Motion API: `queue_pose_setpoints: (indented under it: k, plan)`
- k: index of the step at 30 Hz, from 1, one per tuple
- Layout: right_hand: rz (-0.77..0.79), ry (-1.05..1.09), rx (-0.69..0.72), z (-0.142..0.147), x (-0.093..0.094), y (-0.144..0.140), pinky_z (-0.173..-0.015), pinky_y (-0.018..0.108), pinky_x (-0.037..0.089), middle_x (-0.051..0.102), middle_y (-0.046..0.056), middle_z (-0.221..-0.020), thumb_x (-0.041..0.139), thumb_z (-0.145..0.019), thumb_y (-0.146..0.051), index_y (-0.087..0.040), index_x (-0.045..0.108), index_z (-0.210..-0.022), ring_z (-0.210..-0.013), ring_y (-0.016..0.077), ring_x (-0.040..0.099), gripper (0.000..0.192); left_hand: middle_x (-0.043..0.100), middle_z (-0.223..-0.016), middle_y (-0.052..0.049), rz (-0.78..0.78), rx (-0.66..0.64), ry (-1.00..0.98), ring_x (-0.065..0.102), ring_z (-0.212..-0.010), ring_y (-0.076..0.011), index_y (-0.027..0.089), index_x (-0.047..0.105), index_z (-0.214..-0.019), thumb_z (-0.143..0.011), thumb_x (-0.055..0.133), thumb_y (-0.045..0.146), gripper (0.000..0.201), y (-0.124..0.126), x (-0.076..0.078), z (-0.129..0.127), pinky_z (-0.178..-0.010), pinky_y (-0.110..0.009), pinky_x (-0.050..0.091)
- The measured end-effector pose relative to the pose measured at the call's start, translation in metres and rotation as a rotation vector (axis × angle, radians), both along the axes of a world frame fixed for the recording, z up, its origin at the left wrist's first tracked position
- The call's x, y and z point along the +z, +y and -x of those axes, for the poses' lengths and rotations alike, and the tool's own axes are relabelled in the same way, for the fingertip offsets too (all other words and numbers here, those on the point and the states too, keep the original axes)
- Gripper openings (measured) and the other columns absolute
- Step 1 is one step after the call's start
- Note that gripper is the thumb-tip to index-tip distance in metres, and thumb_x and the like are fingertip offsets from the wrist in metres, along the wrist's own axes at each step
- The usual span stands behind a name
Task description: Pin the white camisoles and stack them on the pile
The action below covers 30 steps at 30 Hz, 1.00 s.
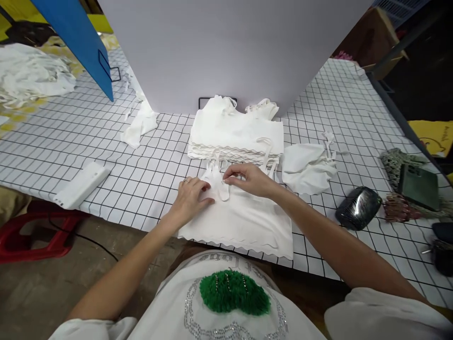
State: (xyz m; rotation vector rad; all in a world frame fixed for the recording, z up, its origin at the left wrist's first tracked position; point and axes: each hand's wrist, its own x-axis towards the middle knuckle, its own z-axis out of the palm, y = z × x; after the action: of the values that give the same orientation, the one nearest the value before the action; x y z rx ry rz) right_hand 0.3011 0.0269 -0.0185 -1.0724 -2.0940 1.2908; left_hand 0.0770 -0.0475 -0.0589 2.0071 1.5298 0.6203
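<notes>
Locate the white camisole top [244, 222] spread flat on the grid-patterned tablecloth [166, 156], scalloped hem at the near table edge, straps [215, 172] directed toward the stack of white tops [237, 130] just beyond. Read the step in hand, by judgement, as arranging the straps and neckline. Note the right hand [249, 179] with thumb and index finger pinched together on thin white material at the upper part of the top; cannot tell whether on a strap or on a fold. Note the left hand [192, 196] with thumb and fingers apart, resting at the upper left edge of the fabric, apparently grasping nothing. For the next move, judge as necessary a light fingertip pinch to lay the straps flat without dragging the fabric. Use the left hand to steady. Guard against twisted straps.
</notes>
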Motion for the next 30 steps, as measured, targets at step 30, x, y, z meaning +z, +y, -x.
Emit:
queue_pose_setpoints:
  k: [30]
  plan:
    - [-0.277,-0.305,0.549,0.019,-0.035,0.006,-0.095,0.047,0.027,0.058,0.004,-0.086,0.047,-0.098,-0.018,-0.017,0.063,-0.085,-0.092,0.0211,0.043,0.021,0.068,-0.074,0.001,0.023,-0.030,-0.091,0.058,-0.084,-0.0202,0.026,0.076,-0.076,-0.082,0.077,0.032,0.009,0.002,-0.021,0.000,-0.093,-0.041,0.033]
